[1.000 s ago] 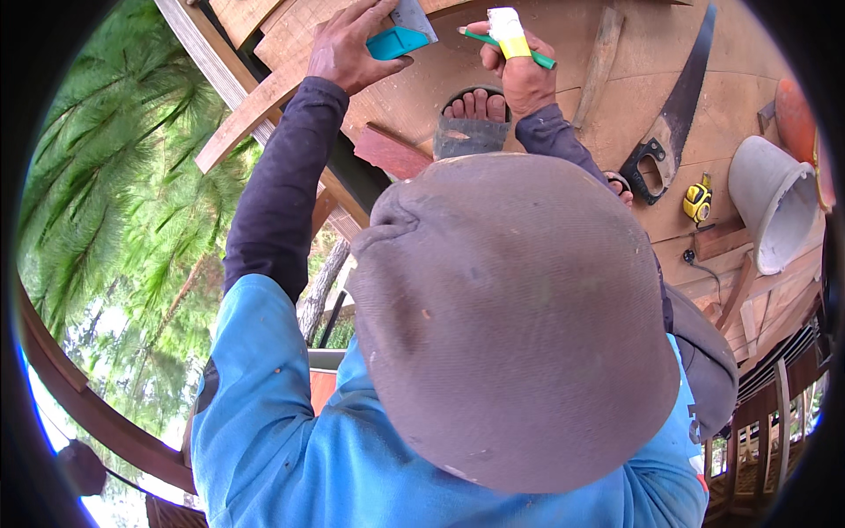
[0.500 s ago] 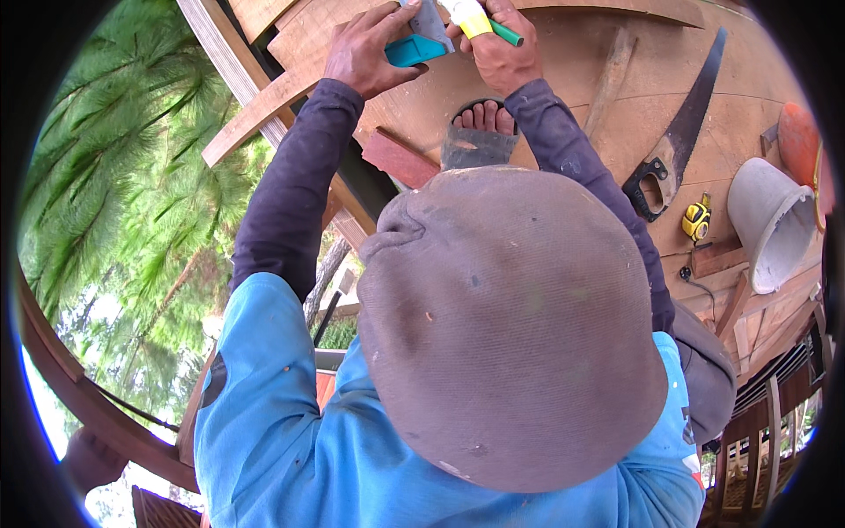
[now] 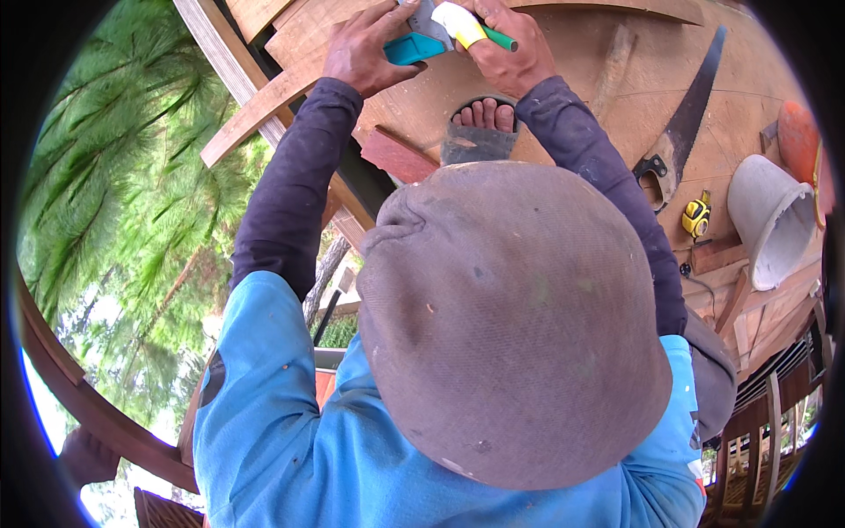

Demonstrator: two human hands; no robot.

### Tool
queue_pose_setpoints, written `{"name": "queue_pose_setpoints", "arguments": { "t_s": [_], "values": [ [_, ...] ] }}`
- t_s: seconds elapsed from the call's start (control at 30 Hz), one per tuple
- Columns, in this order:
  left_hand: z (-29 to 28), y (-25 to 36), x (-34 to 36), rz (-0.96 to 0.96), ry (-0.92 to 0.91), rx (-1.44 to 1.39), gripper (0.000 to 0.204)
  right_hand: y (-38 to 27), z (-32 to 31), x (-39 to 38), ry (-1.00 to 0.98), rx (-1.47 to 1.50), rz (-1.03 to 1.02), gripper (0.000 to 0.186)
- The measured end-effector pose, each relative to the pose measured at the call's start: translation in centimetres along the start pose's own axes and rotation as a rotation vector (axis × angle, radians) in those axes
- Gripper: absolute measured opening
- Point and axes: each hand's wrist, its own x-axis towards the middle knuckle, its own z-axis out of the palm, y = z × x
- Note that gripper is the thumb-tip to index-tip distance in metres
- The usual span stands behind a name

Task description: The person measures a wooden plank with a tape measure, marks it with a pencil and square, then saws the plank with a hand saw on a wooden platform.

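At the top of the view, my left hand (image 3: 359, 55) grips a try square with a teal handle (image 3: 414, 50) and a grey metal blade (image 3: 426, 21). Its thumb lies along the near side of the handle. Just to the right, my right hand (image 3: 519, 55) is closed around a green pencil (image 3: 501, 38), whose blunt end points right. A white and yellow wrap (image 3: 464, 26), seemingly on a finger, touches or overlaps the blade. The pencil's tip is hidden. Both hands are over a wooden board surface (image 3: 563, 53), and the upper fingers are partly cut off by the frame edge.
To the right lie a handsaw (image 3: 689, 114), a yellow tape measure (image 3: 696, 216), a tipped grey bucket (image 3: 764, 220) and an orange object (image 3: 799, 141). A curved wooden piece (image 3: 264, 114) juts out left. A reddish wood block (image 3: 398, 156) lies beside a sandalled foot (image 3: 482, 123). Green foliage (image 3: 132, 158) fills the left.
My right wrist and forearm have swung a little to the right, while the wrap and the pencil have shifted slightly left and nearer. My left hand and the try square have barely moved.
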Motion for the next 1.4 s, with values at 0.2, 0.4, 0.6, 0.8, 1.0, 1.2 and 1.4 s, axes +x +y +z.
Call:
{"name": "queue_pose_setpoints", "arguments": {
  "t_s": [0.2,0.4,0.6,0.8,1.0,1.2,1.4],
  "values": [
    [1.8,-2.1,-1.3,0.000,0.009,0.127,0.089,-1.5,-4.1,0.4,-0.245,0.061,0.054,0.030],
    [1.1,-0.3,-1.8,0.062,0.128,0.224,0.063,-2.2,-15.5,1.0,-0.502,-0.408,0.001,0.035],
    [-0.7,0.0,-1.3,-0.261,0.187,-0.053,0.042,-1.5,-27.4,-7.1,-0.434,-0.599,-0.038,0.033],
    [-4.1,5.3,3.0,-0.405,0.254,-0.317,0.053,-2.1,-28.5,-14.4,-0.096,0.206,0.596,0.034],
    [-1.8,16.6,9.0,0.085,0.011,-0.439,0.060,-4.3,-24.2,-13.0,-0.051,0.823,0.542,0.053],
    [3.3,26.8,11.5,0.468,-0.203,-0.300,0.062,-4.3,-23.2,-13.7,0.298,0.894,0.450,0.036],
    [5.0,27.2,11.1,0.651,-0.477,-0.203,0.070,-2.6,-23.8,-17.7,0.422,0.826,0.591,0.025]
  ]
}}
